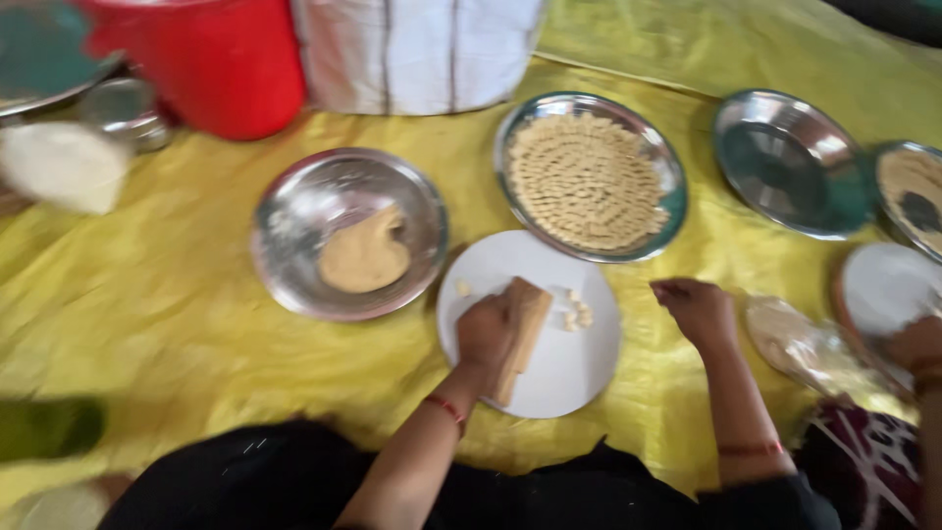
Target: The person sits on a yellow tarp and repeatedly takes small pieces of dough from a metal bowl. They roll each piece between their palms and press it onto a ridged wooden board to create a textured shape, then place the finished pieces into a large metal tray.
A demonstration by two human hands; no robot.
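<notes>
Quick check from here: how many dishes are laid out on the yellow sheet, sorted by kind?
Steel bowls and plates: 4 (dough bowl, plate of shaped pieces, empty bowl, one cut off at the right edge)
White round plates: 2 (one under the left hand, one at the right)
Total: 6

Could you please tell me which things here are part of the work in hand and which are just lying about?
In use:
left hand holding a ridged wooden board
white plate with small dough pieces
right hand, fingers pinched
steel bowl of dough
steel plate of shaped pieces

Lying about:
red bucket
empty steel plate
</notes>
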